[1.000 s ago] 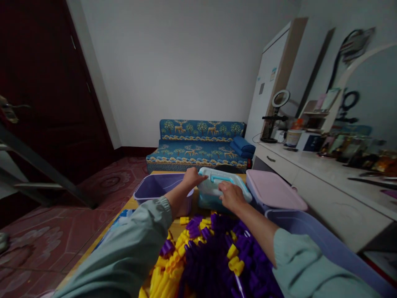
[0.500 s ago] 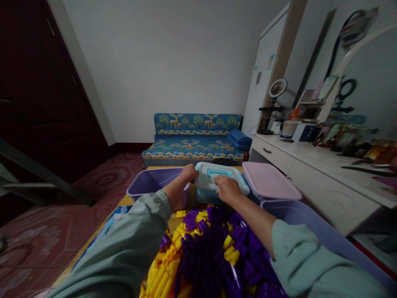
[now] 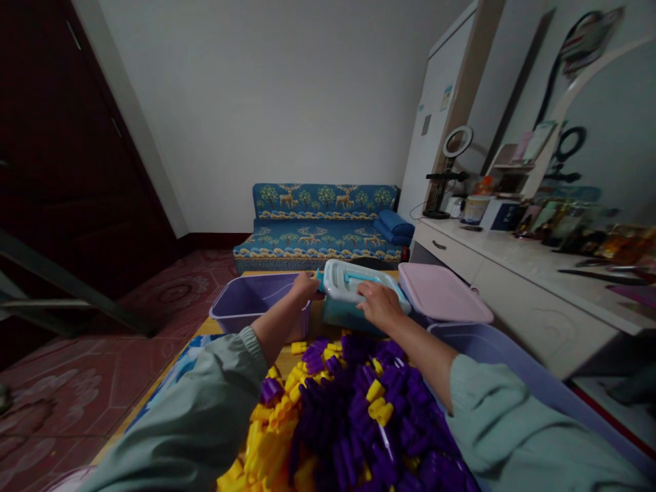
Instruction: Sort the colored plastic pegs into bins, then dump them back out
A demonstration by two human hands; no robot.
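Observation:
A teal storage box [image 3: 348,316] with a whitish lid [image 3: 335,277] stands at the middle of the table, its turquoise handle [image 3: 353,277] lying folded on top. At the box's left end, my left hand [image 3: 306,285] has its fingers closed on a turquoise latch [image 3: 320,279] that sticks outward. My right hand [image 3: 380,302] grips the front right part of the lid with curled fingers; its thumb is partly hidden. Below both arms lies a heap of purple pieces [image 3: 348,403] and yellow pieces [image 3: 271,437], small plastic tubes by their look.
An open purple bin [image 3: 230,311] stands left of the box. On the right are a bin with a pink lid [image 3: 443,294] and another open purple bin [image 3: 471,342]. Beyond the wooden table are a blue sofa [image 3: 318,236] and a white dresser [image 3: 533,266].
My left hand has shifted slightly left and down, and the latch now juts out from the lid. My right hand stays on the lid. The view has moved slightly.

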